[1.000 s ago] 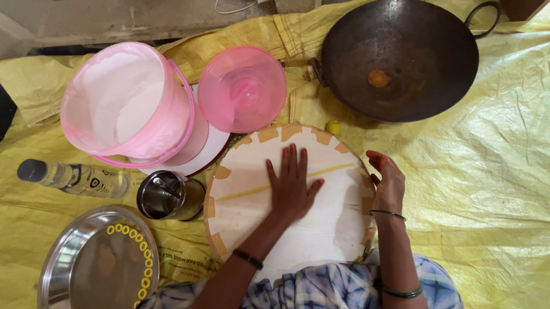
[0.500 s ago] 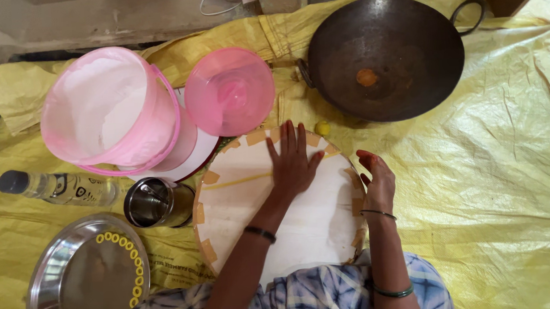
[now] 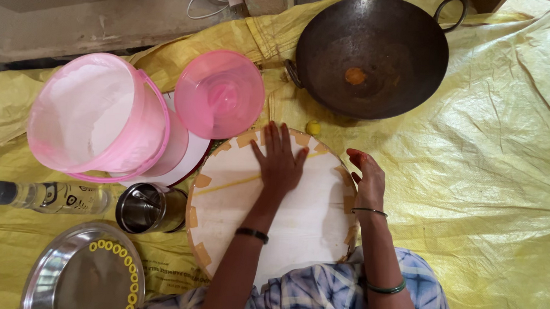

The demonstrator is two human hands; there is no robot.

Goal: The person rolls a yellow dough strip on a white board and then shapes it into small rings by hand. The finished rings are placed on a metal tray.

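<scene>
A round white board (image 3: 303,227) with tan patches along its rim lies in front of me on a yellow sheet. My left hand (image 3: 279,161) rests flat on the board's far part, fingers spread, holding nothing. My right hand (image 3: 366,178) grips the board's right rim, fingers curled over the edge. A small yellow ball (image 3: 313,128) sits just beyond the board.
A dark iron wok (image 3: 372,51) stands at the back right. A pink bucket of white flour (image 3: 94,116) and a pink lid (image 3: 219,93) stand at the back left. A steel cup (image 3: 149,207), a clear bottle (image 3: 48,196) and a steel plate (image 3: 80,283) lie at left.
My left hand has slid a little farther up the board. The view has shifted slightly; my right hand stays on the rim.
</scene>
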